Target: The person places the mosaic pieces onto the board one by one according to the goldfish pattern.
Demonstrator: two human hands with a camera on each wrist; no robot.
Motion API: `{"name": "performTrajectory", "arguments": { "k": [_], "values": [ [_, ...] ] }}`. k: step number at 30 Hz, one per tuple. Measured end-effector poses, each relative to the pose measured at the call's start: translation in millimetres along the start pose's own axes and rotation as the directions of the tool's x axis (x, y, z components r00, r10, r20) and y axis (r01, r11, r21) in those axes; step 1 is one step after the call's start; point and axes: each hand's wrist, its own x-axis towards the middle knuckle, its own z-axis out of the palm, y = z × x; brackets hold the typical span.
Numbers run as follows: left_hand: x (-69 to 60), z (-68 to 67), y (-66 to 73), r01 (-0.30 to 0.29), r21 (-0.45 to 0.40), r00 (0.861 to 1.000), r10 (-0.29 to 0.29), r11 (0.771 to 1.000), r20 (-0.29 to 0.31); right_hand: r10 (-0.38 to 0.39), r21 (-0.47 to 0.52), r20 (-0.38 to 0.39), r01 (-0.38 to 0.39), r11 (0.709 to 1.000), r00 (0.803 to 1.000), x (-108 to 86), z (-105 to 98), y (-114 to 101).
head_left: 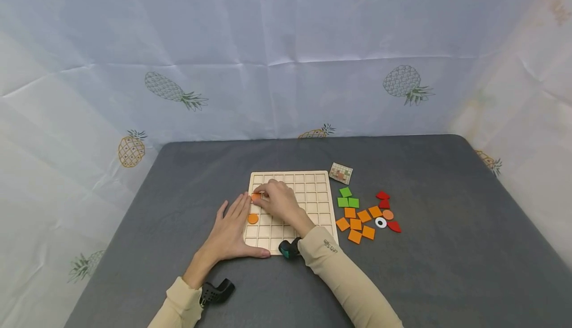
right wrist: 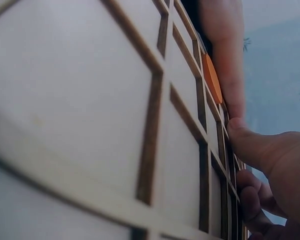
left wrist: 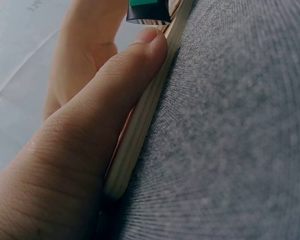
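Note:
A wooden grid board (head_left: 318,199) lies flat on the table. My left hand (head_left: 230,231) rests along its left side with straight fingers, the thumb (left wrist: 140,60) against the near edge. Over the upper left cells, my right hand (head_left: 281,201) pinches an orange disc (head_left: 256,196) between thumb and fingers. Another orange disc (head_left: 252,218) sits in the left column, nearer to me. In the right wrist view, one orange disc (right wrist: 212,80) shows on the grid beyond the right thumb (right wrist: 255,147); the pinched one is hidden there.
Right of the board lie green squares (head_left: 342,202), several orange squares (head_left: 355,224), red pieces (head_left: 394,226), a white ring (head_left: 381,218) and an orange disc (head_left: 388,215). A small pattern card (head_left: 341,173) lies by the far right corner. A pineapple-print cloth (head_left: 286,95) hangs behind the table.

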Motion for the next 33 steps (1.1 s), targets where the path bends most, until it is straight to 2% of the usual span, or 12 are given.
{"name": "performTrajectory", "arguments": {
  "k": [6, 16, 20, 25, 33],
  "values": [
    [-0.3, 0.1, 1.1, -0.005, -0.002, 1.000, 0.005, 1.000, -0.002, -0.009, 0.029, 0.012, 0.009, 1.000, 1.000, -2.0, -0.4, 3.7],
    [-2.8, 1.7, 1.0, 0.012, -0.024, 1.000, -0.012, 1.000, 0.006, -0.044, 0.180, 0.054, 0.033, 0.983, 0.998, -12.3, -11.2, 11.8],
    [-2.8, 1.7, 1.0, 0.012, -0.024, 1.000, -0.012, 1.000, 0.005, -0.042, 0.187, 0.066, 0.029, 0.982, 0.997, -17.7, -18.4, 13.6],
    [-2.5, 1.2, 1.1, 0.017, -0.017, 1.000, -0.017, 1.000, 0.010, -0.072, 0.177, 0.056, 0.061, 0.982, 0.996, -24.5, -28.2, 16.3],
    [0.7, 1.1, 1.4, 0.020, -0.015, 1.000, -0.020, 1.000, 0.017, -0.085, 0.162, 0.000, 0.083, 0.983, 0.996, -46.0, -47.8, 28.2]
  ]
}}
